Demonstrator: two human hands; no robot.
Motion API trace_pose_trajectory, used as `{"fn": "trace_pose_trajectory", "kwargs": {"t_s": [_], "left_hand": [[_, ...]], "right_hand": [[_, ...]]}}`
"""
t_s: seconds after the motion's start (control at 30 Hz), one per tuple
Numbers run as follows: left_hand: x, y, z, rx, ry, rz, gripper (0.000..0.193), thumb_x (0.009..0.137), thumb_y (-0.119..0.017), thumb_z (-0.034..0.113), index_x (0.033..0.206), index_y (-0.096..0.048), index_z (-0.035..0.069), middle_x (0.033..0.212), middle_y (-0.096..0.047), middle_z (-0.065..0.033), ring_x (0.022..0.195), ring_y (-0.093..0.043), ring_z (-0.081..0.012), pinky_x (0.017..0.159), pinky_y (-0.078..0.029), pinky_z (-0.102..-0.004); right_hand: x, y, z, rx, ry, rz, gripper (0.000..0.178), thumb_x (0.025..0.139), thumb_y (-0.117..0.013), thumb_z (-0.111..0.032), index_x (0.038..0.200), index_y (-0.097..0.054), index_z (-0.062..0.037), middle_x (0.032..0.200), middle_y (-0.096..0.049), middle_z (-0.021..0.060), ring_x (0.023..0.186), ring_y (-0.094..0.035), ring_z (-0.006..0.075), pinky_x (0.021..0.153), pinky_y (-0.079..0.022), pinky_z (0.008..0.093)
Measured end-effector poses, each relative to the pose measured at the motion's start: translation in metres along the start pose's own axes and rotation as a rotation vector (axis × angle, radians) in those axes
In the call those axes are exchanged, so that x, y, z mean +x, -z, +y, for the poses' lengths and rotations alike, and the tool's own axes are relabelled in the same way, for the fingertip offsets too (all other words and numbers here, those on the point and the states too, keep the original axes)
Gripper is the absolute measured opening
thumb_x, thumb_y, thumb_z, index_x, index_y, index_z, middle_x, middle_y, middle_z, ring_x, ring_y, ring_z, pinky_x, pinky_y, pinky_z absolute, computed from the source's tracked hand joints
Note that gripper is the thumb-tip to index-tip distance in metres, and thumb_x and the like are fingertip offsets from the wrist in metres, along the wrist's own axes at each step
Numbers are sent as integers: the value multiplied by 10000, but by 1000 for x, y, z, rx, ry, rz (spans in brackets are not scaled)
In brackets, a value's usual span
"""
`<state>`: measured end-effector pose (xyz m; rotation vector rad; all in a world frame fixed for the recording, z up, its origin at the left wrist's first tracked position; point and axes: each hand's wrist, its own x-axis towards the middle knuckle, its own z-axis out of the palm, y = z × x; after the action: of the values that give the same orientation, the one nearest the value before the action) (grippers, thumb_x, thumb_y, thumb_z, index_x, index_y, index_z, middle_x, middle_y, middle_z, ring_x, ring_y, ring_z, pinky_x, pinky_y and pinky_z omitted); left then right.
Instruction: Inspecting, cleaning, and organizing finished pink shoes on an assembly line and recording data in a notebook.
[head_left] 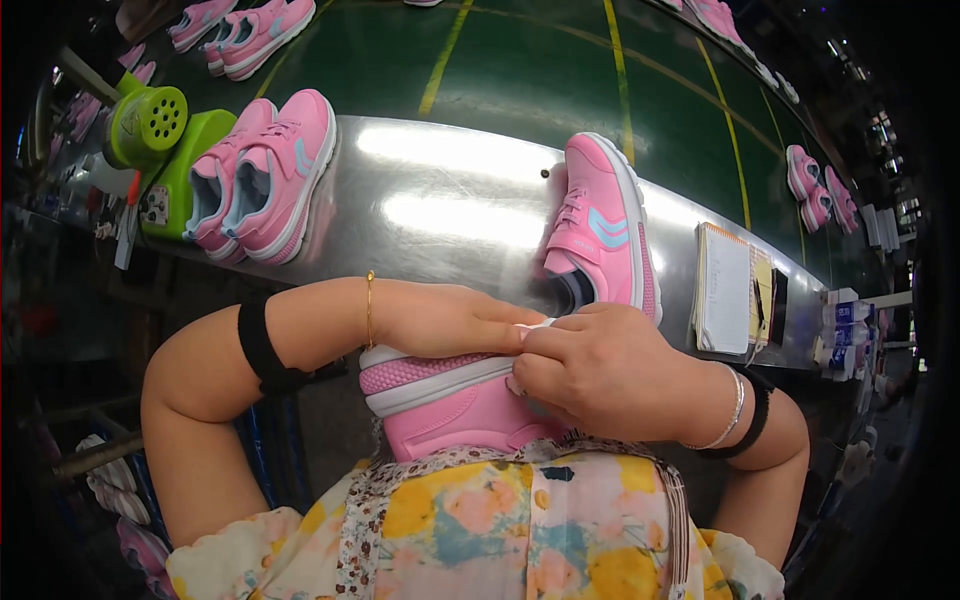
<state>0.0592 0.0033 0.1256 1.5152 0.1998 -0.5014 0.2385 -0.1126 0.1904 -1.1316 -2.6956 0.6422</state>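
Close to my body, a pink sneaker (440, 420) with a white midsole lies on its side, its sole turned away from me. My left hand (450, 320) rests along the sole, closed on the shoe. My right hand (610, 375) is curled over the other end of it, fingers bent. The fingertips of both hands meet at the sole's edge, where a small whitish bit shows between them; what it is I cannot make out. Just beyond my right hand, another pink sneaker (600, 220) with light blue stripes lies on the metal ledge (420, 170).
A pair of pink sneakers (285, 180) stands at the left by a lime-green device (160, 120). Past the ledge runs a green belt (520, 60) with yellow lines, carrying more sneakers. To the right lie a notebook (722, 290) with a pen and several bottles (850, 335).
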Motion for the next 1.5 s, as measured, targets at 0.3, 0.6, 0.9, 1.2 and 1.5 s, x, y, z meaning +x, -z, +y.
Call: {"fn": "trace_pose_trajectory", "kwargs": {"t_s": [0.3,0.6,0.9,1.2,1.5], "left_hand": [[-4,0,4,-50,13,-5,549,972,-352,413,1399,-319,71,1389,-396,-156,1291,-362,-256,1064,-258,-310],[-2,0,-1,-52,-34,-17,575,970,-346,427,1395,-315,40,1394,-383,-172,1309,-336,-263,1069,-243,-312],[-3,-2,-4,35,37,31,587,967,-344,440,1399,-308,44,1391,-389,-165,1299,-351,-258,1064,-251,-316],[-8,-1,-4,-16,48,36,593,954,-399,414,1408,-290,50,1372,-414,-160,1280,-372,-253,1052,-269,-318],[-19,33,-46,-584,-267,512,580,962,-422,314,1415,-229,8,1357,-409,-122,1205,-436,-160,1000,-348,-306]], "right_hand": [[-5,1,1,-25,-42,32,103,689,-591,-118,754,-525,-73,709,-531,39,667,-593,214,547,-473,334],[3,11,-5,-52,-177,-154,95,701,-585,-128,757,-533,-72,729,-547,40,689,-600,211,575,-481,336],[-9,9,-3,-73,-141,-105,79,697,-571,-127,749,-533,-81,726,-550,30,690,-604,199,574,-477,328],[-32,3,15,-40,-241,-28,130,755,-615,-157,759,-526,-61,722,-561,49,677,-594,226,583,-461,350],[-155,-76,120,653,-1112,793,231,888,-556,-130,1094,-523,-31,790,-513,-19,719,-486,63,594,-398,199]]}}
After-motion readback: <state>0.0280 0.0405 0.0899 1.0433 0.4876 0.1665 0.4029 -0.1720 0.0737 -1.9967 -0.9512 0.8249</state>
